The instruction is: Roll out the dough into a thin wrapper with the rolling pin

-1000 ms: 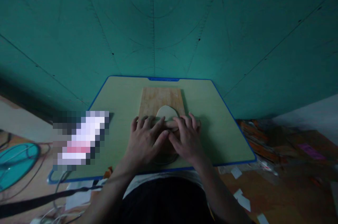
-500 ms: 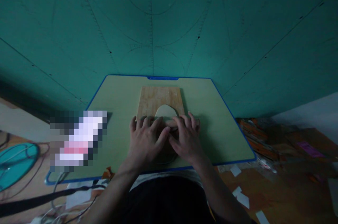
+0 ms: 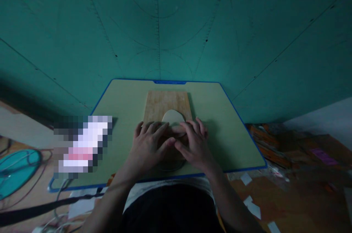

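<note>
A flat, pale, rounded sheet of dough (image 3: 173, 115) lies on a wooden cutting board (image 3: 162, 99). Across its near part rests a rolling pin (image 3: 178, 129), visible only in the gap between my hands. My left hand (image 3: 148, 143) bends its fingers over the pin's left side. Over the right side curl the fingers of my right hand (image 3: 195, 143). Both thumbs point inward on the near side, their tips almost meeting. My hands hide the pin's ends and the near part of the board.
A pale green tabletop (image 3: 121, 101) with a blue rim carries the board. On its left lies a blurred-out device (image 3: 85, 145) with a cable. A green wall (image 3: 176, 24) rises behind. Paper scraps (image 3: 253, 207) and cardboard (image 3: 264, 145) are on the right; cables and a teal round object (image 3: 16, 170) are left.
My hands have shifted slightly toward my body, and the rolling pin sits a little nearer. My thumbs are lower. The dough and board look the same.
</note>
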A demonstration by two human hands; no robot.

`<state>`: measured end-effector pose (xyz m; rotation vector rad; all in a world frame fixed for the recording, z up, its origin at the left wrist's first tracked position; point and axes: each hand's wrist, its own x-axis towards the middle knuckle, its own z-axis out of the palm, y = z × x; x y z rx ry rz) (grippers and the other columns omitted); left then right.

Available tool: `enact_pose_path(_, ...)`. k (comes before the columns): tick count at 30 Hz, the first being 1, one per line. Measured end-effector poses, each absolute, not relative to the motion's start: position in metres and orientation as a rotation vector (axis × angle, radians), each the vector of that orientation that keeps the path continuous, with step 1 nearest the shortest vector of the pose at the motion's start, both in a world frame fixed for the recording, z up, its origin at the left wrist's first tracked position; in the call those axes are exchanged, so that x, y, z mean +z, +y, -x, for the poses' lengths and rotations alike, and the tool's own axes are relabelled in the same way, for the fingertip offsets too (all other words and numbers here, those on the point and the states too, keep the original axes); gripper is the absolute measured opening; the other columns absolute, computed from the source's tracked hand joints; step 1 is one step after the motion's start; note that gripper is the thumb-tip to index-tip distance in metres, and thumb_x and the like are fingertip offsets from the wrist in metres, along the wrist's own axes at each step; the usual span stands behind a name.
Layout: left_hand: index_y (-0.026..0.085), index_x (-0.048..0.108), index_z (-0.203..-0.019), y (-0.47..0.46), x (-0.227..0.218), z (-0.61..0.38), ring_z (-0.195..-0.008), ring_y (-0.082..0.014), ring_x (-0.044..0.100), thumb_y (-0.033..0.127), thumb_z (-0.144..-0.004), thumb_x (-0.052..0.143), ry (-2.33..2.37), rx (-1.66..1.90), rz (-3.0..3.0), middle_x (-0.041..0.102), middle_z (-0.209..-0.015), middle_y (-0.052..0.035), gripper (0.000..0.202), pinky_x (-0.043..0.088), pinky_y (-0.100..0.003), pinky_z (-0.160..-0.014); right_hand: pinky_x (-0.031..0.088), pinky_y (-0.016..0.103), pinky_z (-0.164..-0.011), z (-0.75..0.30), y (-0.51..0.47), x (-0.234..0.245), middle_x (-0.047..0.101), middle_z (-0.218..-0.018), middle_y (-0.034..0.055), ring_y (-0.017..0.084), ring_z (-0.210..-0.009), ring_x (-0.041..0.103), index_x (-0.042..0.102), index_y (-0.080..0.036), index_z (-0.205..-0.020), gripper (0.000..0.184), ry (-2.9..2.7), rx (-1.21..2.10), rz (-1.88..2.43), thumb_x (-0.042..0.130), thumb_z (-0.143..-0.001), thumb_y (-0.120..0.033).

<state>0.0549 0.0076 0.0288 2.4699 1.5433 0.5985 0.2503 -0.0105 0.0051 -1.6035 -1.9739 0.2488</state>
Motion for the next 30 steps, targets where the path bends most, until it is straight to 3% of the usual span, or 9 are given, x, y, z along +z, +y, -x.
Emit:
enact_pose_path(4, 0.024, 0.065, -0.123, 0.011, 0.03, -0.051, -0.116, -0.029, 0.063, 0.03, -0.095, 0.055, 1.513, 0.682, -2.425, 0.071, -0.123, -0.0101, 0.03, 0.038, -0.056, -0.107, 0.03, 0.059, -0.116, -0.254, -0.01, 0.008, 0.061, -0.137, 0.0068, 0.032, -0.145, 0.034, 0.057, -0.027, -0.13, 0.043, -1.933, 0.348, 1.557, 0.045, -0.098, -0.052)
enact_pose_path(7, 0.023, 0.068, -0.104, 0.016, 0.034, -0.05, -0.1, -0.0246, 0.069, 0.022, -0.094, 0.051, 1.446, 0.813, -2.31, 0.076, -0.106, -0.0073, 0.02, 0.046, -0.049, -0.099, 0.025, 0.062, -0.117, -0.256, -0.01, 0.012, 0.064, -0.136, 0.0067, 0.033, -0.146, 0.034, 0.06, -0.026, -0.126, 0.038, -1.898, 0.373, 1.526, 0.051, -0.096, -0.047)
enact_pose_path(11, 0.02, 0.067, -0.091, 0.021, 0.042, -0.051, -0.082, -0.0216, 0.069, 0.02, -0.089, 0.049, 1.414, 0.89, -2.173, 0.075, -0.089, -0.0063, 0.018, 0.053, -0.038, -0.078, 0.016, 0.066, -0.118, -0.256, -0.008, 0.017, 0.073, -0.12, 0.0056, 0.031, -0.14, 0.047, 0.067, -0.025, -0.098, 0.021, -1.751, 0.348, 1.464, 0.046, -0.095, -0.027)
enact_pose_path(16, 0.021, 0.064, -0.079, 0.023, 0.047, -0.048, -0.078, -0.0193, 0.068, 0.017, -0.082, 0.044, 1.404, 0.976, -2.038, 0.072, -0.084, -0.0044, 0.02, 0.052, -0.032, -0.069, 0.027, 0.057, -0.118, -0.266, -0.006, 0.027, 0.078, -0.096, 0.0024, 0.026, -0.125, 0.062, 0.064, -0.027, -0.081, 0.015, -1.682, 0.324, 1.304, 0.051, -0.089, -0.022)
enact_pose_path(20, 0.021, 0.062, -0.074, 0.023, 0.049, -0.042, -0.08, -0.0202, 0.067, 0.02, -0.082, 0.044, 1.38, 1.037, -2.063, 0.072, -0.084, -0.0051, 0.02, 0.051, -0.034, -0.071, 0.04, 0.054, -0.111, -0.277, -0.004, 0.032, 0.076, -0.084, 0.0006, 0.024, -0.112, 0.068, 0.06, -0.027, -0.075, 0.017, -1.591, 0.34, 1.198, 0.049, -0.087, -0.018)
enact_pose_path(23, 0.021, 0.064, -0.079, 0.023, 0.048, -0.039, -0.083, -0.0216, 0.068, 0.024, -0.086, 0.043, 1.399, 1.02, -2.081, 0.073, -0.087, -0.006, 0.023, 0.052, -0.036, -0.074, 0.051, 0.048, -0.097, -0.282, -0.001, 0.033, 0.072, -0.075, -0.0003, 0.023, -0.098, 0.07, 0.06, -0.027, -0.072, 0.02, -1.559, 0.361, 1.153, 0.05, -0.085, -0.016)
enact_pose_path(27, 0.02, 0.064, -0.097, 0.023, 0.045, -0.033, -0.081, -0.0223, 0.07, 0.036, -0.091, 0.048, 1.508, 0.916, -1.965, 0.075, -0.093, -0.0078, 0.023, 0.054, -0.034, -0.068, 0.055, 0.043, -0.086, -0.284, 0.003, 0.033, 0.072, -0.075, 0.0011, 0.023, -0.092, 0.07, 0.063, -0.027, -0.072, 0.022, -1.6, 0.359, 1.185, 0.05, -0.087, -0.018)
enact_pose_path(30, 0.02, 0.063, -0.095, 0.024, 0.044, -0.028, -0.079, -0.0221, 0.07, 0.039, -0.091, 0.049, 1.527, 0.86, -1.959, 0.074, -0.091, -0.0082, 0.024, 0.054, -0.032, -0.064, 0.057, 0.036, -0.074, -0.284, 0.005, 0.034, 0.073, -0.081, 0.0022, 0.02, -0.082, 0.07, 0.068, -0.025, -0.083, 0.014, -1.565, 0.362, 1.27, 0.055, -0.088, -0.025)
